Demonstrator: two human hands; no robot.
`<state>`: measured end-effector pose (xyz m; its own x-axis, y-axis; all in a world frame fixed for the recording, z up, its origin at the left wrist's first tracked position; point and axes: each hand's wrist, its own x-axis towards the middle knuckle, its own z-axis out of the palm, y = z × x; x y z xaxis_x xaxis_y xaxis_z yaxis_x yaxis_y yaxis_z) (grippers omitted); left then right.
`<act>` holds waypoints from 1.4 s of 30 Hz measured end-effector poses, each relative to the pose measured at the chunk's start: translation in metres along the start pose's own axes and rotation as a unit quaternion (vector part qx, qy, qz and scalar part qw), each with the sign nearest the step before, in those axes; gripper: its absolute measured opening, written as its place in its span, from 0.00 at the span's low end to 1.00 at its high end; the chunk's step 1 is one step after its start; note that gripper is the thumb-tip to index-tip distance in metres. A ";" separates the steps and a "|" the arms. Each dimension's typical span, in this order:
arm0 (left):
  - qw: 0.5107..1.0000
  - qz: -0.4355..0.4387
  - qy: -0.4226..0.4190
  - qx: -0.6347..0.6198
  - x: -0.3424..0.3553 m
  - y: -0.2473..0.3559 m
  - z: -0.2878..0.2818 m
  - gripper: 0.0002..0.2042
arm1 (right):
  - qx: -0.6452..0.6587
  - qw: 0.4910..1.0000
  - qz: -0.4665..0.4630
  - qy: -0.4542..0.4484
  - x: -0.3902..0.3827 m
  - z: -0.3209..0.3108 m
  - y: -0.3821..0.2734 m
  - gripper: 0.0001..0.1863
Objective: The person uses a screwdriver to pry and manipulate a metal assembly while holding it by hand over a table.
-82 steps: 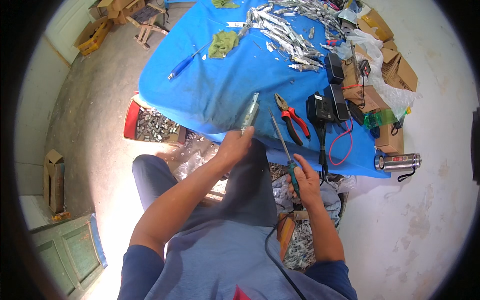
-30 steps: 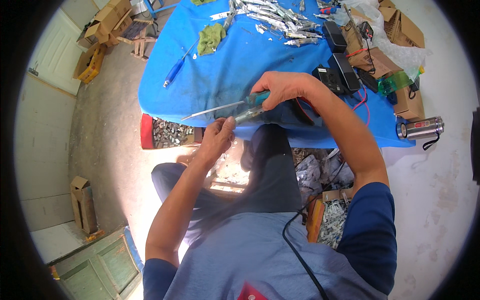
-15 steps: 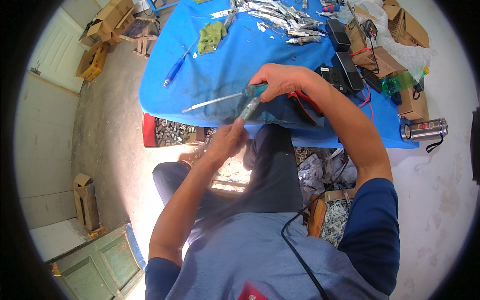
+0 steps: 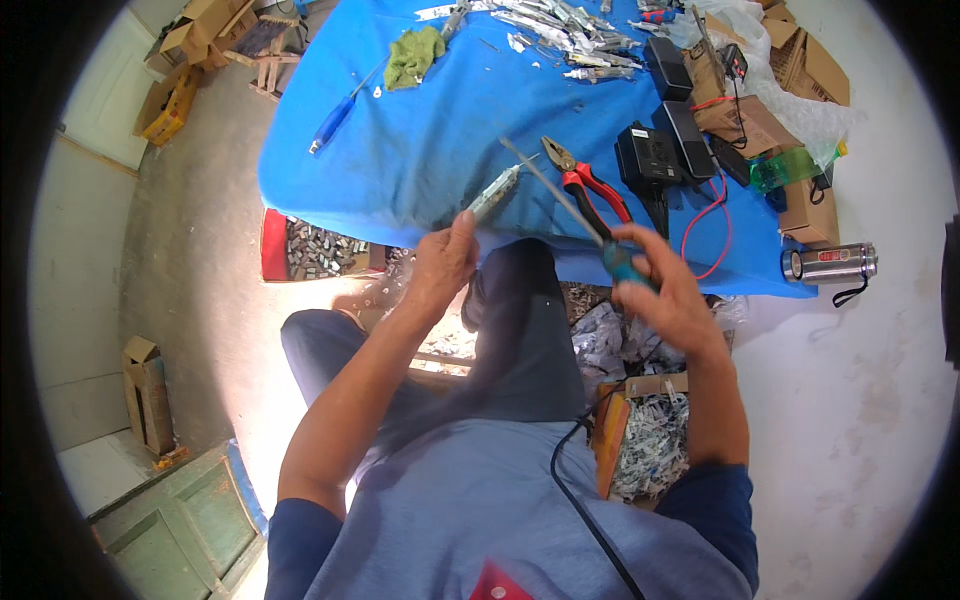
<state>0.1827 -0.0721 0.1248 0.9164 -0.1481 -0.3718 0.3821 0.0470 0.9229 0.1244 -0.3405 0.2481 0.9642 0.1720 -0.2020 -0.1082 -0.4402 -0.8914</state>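
My left hand (image 4: pixel 440 268) grips a slim grey-white stick-shaped piece (image 4: pixel 494 193), its far end pointing up and to the right, with a thin sliver at the tip. What exactly the piece is, I cannot make out. In my right hand (image 4: pixel 678 305) is a screwdriver (image 4: pixel 626 266) with a teal handle; its shaft slants up and left toward the tip of the piece, slightly blurred. Red-and-black combination pliers (image 4: pixel 590 192) lie just beyond the screwdriver on the blue tablecloth (image 4: pixel 430 150).
A pile of similar slim pieces (image 4: pixel 565 32) covers the far table. Nearer left lie a green cloth (image 4: pixel 412 58) and a blue-handled screwdriver (image 4: pixel 333 125). Black boxes (image 4: pixel 648 152), a green bottle (image 4: pixel 785 170) and a steel flask (image 4: pixel 832 264) stand right. A red box (image 4: pixel 273 245) sits below the table.
My right hand has swung right and toward me with the screwdriver, whose tip now points away from me. It has come off the piece, and the pliers show fully.
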 end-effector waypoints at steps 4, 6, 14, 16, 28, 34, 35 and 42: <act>0.999 0.010 0.011 0.043 0.004 -0.004 -0.005 0.33 | 0.030 0.997 0.063 -0.037 -0.043 0.008 0.008 0.26; 0.999 0.002 0.010 0.035 0.002 -0.002 -0.004 0.33 | 0.086 0.992 0.078 -0.052 -0.049 0.012 0.007 0.26; 0.999 0.002 0.028 0.029 0.005 -0.011 -0.004 0.32 | 0.123 0.988 0.086 -0.042 -0.035 0.024 0.010 0.24; 0.999 -0.012 0.025 0.028 0.003 -0.008 -0.003 0.32 | 0.123 0.988 0.087 -0.047 -0.033 0.024 0.008 0.24; 0.996 0.023 0.042 0.069 0.003 -0.007 -0.003 0.33 | 0.092 0.993 0.079 -0.006 -0.038 0.027 -0.001 0.26; 0.998 0.013 0.032 0.054 0.003 -0.007 -0.004 0.33 | 0.077 0.994 0.081 -0.013 -0.040 0.026 0.000 0.25; 0.998 0.011 0.036 0.051 0.003 -0.007 -0.003 0.33 | 0.079 0.993 0.082 -0.014 -0.039 0.026 -0.001 0.25; 0.998 0.012 0.039 0.049 0.001 -0.004 -0.003 0.33 | 0.087 0.993 0.079 -0.017 -0.037 0.028 -0.006 0.24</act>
<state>0.1821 -0.0699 0.1203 0.9328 -0.0703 -0.3534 0.3507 -0.0475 0.9353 0.0829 -0.3196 0.2492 0.9234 0.1448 -0.3554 -0.3000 -0.3049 -0.9039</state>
